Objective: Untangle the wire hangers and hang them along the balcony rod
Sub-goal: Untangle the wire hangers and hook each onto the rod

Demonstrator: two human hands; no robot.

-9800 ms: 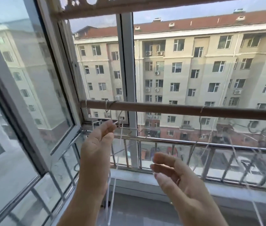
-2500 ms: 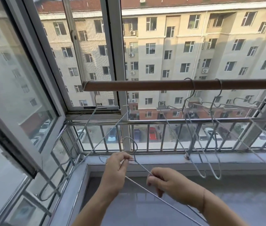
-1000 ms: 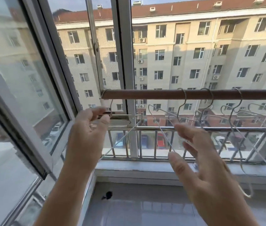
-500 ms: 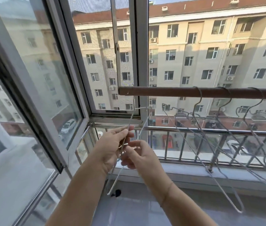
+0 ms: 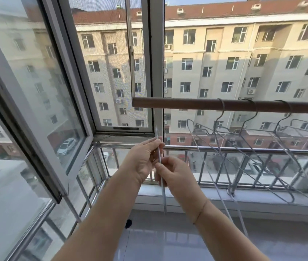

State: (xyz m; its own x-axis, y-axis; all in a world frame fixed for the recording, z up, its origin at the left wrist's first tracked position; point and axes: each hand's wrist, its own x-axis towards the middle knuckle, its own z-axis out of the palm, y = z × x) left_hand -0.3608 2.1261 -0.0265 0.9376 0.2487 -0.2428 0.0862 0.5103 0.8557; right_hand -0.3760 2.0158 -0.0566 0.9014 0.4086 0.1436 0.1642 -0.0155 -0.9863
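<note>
A brown rod (image 5: 187, 103) runs from mid-frame to the right edge. Three wire hangers (image 5: 223, 129) hang on it by their hooks, and their thin bodies overlap and slant down to the right. Below the rod's left end, both my hands hold one more wire hanger (image 5: 162, 187), seen almost edge-on and upright. My left hand (image 5: 142, 160) pinches its upper part between thumb and fingers. My right hand (image 5: 170, 171) grips the wire just below, with fingers curled round it. This hanger's hook is not visible.
A steel railing (image 5: 224, 148) runs across behind the hangers, above a white sill (image 5: 262, 199). An open window sash (image 5: 42, 95) juts inward on the left. A white window post (image 5: 156, 53) rises behind the rod's end. The grey tiled floor (image 5: 168, 242) lies below, with a small dark object (image 5: 128, 223) on it.
The hanger in my hands has turned more upright and edge-on. My hands have stayed together on it, below the rod's left end. The view has shifted a little left.
</note>
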